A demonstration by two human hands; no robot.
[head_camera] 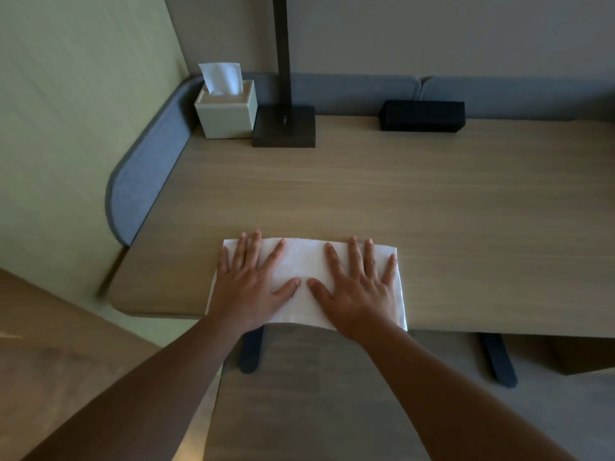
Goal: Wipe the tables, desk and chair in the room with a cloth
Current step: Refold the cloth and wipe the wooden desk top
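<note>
A white folded cloth (304, 261) lies flat at the front edge of a light wooden desk (399, 201), its near edge hanging slightly over. My left hand (249, 284) presses on the cloth's left half with fingers spread and straight. On the right half my right hand (359, 287) lies the same way, palm down. The two thumbs nearly touch at the cloth's middle.
At the back left stand a beige tissue box (226, 109) and a dark lamp base (284, 126) with its post. A black box (422, 115) sits at the back. Grey padded panels (143, 174) border the desk's left and rear. Dark desk legs (497, 361) show below.
</note>
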